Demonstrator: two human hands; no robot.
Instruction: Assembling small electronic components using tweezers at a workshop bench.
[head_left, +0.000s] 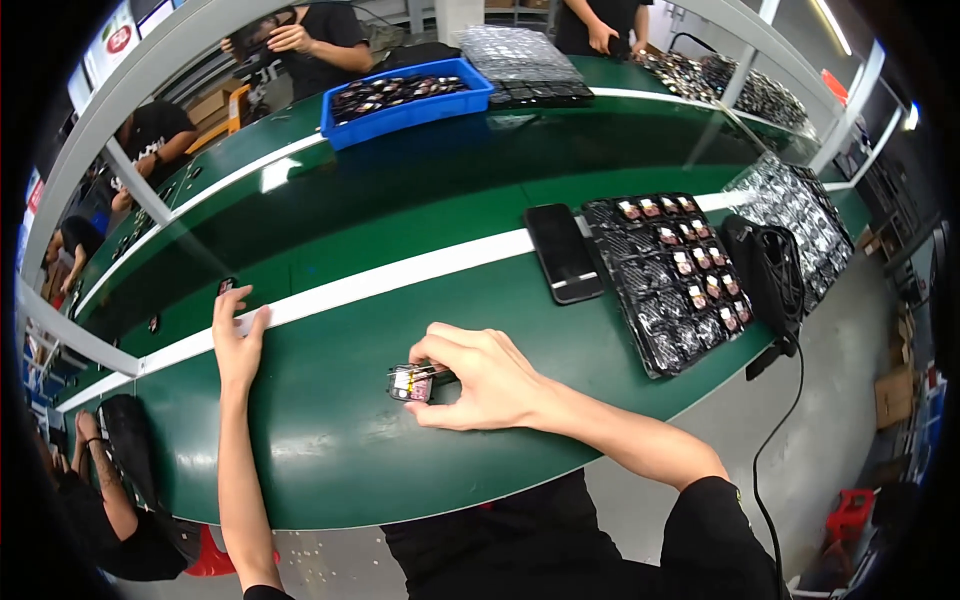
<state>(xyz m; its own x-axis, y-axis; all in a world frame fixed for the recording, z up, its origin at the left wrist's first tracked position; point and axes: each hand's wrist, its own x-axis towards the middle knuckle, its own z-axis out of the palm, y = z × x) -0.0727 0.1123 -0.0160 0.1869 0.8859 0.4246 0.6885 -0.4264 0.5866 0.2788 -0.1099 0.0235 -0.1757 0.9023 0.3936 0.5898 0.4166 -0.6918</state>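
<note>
Green tabletop (330, 420) carries one phone (563, 252); the right hand (490, 380) holds one device (405, 384).

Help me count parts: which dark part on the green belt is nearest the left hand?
The part right at the fingertips of the left hand. The next nearest part lies farther left, plainly apart from that hand.

Short black sleeves (710, 540) (both forearms (240, 470) bare)

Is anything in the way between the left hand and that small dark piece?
Nothing visible: the left hand is over the white strip, right at the small dark piece; whether they touch is unclear.
</note>
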